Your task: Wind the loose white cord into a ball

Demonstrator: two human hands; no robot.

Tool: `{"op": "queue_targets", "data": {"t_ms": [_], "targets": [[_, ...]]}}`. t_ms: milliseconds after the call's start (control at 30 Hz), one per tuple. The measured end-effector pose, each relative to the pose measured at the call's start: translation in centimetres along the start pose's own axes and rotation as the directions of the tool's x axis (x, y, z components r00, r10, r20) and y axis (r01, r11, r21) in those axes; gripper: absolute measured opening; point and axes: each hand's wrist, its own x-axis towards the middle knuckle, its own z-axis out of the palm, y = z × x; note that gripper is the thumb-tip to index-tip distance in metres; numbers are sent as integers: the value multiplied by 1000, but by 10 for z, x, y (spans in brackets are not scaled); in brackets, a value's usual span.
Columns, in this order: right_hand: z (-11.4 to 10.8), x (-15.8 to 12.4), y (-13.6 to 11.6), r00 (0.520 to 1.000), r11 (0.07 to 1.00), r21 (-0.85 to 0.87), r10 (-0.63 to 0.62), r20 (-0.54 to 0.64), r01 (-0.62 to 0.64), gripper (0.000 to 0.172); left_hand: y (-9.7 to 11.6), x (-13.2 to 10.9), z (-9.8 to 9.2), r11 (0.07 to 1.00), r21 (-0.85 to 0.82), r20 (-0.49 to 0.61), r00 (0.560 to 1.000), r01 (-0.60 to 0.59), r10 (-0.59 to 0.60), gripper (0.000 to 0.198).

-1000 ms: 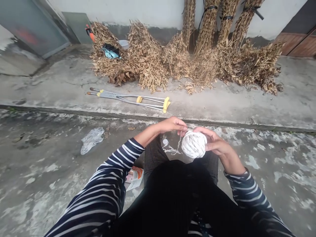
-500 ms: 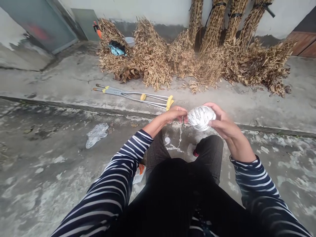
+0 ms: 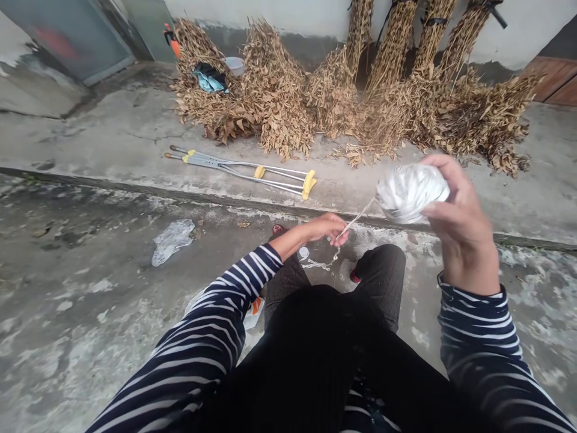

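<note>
My right hand [image 3: 462, 219] is wrapped around a ball of white cord [image 3: 412, 193], raised at the right and slightly blurred. A taut strand of cord [image 3: 359, 215] runs from the ball down to my left hand [image 3: 328, 228]. The left fingers are pinched closed on that strand, above my knees. Below them the cord hangs on to the ground, where a loose, knotted-looking length [image 3: 319, 264] lies between my feet. A small round white disc [image 3: 303, 253] rests beside it; I cannot tell what it is.
Crutches [image 3: 243, 171] with yellow pads lie on the raised concrete ledge [image 3: 103, 141]. Bundles of dried stalks [image 3: 282, 96] lean along the wall behind. Crumpled clear plastic [image 3: 173, 242] is on the ground at left. A white and orange packet [image 3: 255, 313] sits by my left leg.
My right hand has moved right and up with the ball, away from my left hand. A stretch of cord now spans between them. The left hand has dropped slightly.
</note>
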Motion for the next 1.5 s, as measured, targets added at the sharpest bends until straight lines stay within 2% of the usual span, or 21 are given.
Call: {"op": "queue_targets", "data": {"t_ms": [67, 100, 167, 233, 300, 400, 467, 500, 600, 700, 800, 967, 1133, 1333, 1433, 1500], "targets": [[-6, 8, -1, 999, 999, -12, -38, -30, 38, 59, -18, -9, 2, 996, 11, 30, 996, 87, -88, 18], [-7, 11, 1, 999, 999, -21, -30, -35, 29, 57, -24, -13, 1, 991, 38, -4, 992, 129, -128, 16], [-6, 16, 12, 999, 999, -50, 6, -36, -7, 56, -27, -15, -3, 973, 131, -189, 968, 190, -164, 13], [-2, 18, 25, 999, 997, -81, 18, -30, -21, 56, -17, -13, -7, 951, 254, -435, 899, 176, -50, 34], [4, 19, 37, 999, 994, -110, 20, -28, -23, 57, 1, -8, -7, 928, 370, -555, 811, 41, 186, 57], [14, 20, 49, 996, 992, -94, 74, -44, -78, 59, 33, 7, 3, 860, 419, -523, 697, -291, 490, 66], [18, 21, 53, 990, 991, -26, 132, -51, -133, 60, 49, 20, 14, 815, 378, -496, 647, -439, 579, 61], [19, 22, 54, 986, 987, 13, 158, -49, -157, 61, 54, 26, 19, 808, 347, -498, 637, -476, 588, 54], [17, 26, 53, 978, 975, 80, 209, -24, -207, 57, 59, 42, 31, 832, 228, -540, 646, -506, 540, 28], [11, 30, 48, 972, 970, 68, 235, 2, -234, 54, 57, 49, 37, 855, 150, -577, 658, -497, 483, 17], [7, 32, 44, 961, 959, 59, 277, -4, -276, 54, 57, 47, 37, 874, 167, -591, 663, -456, 459, 16], [8, 31, 42, 957, 956, 42, 289, -2, -289, 53, 52, 39, 24, 878, 270, -555, 681, -395, 477, 18], [7, 33, 45, 954, 955, 34, 295, -55, -294, 47, 43, 38, 15, 871, 313, -552, 674, -377, 490, 22], [10, 41, 35, 971, 971, 24, 239, 0, -239, 43, 51, 52, 14, 918, 147, -527, 756, -368, 387, 9], [11, 53, 20, 979, 979, -31, 203, 13, -203, 36, 63, 54, 17, 902, 53, -483, 780, -429, 399, 10], [10, 64, 10, 982, 979, -79, 187, -6, -187, 34, 72, 50, 19, 894, -2, -422, 811, -449, 406, 13]]}}
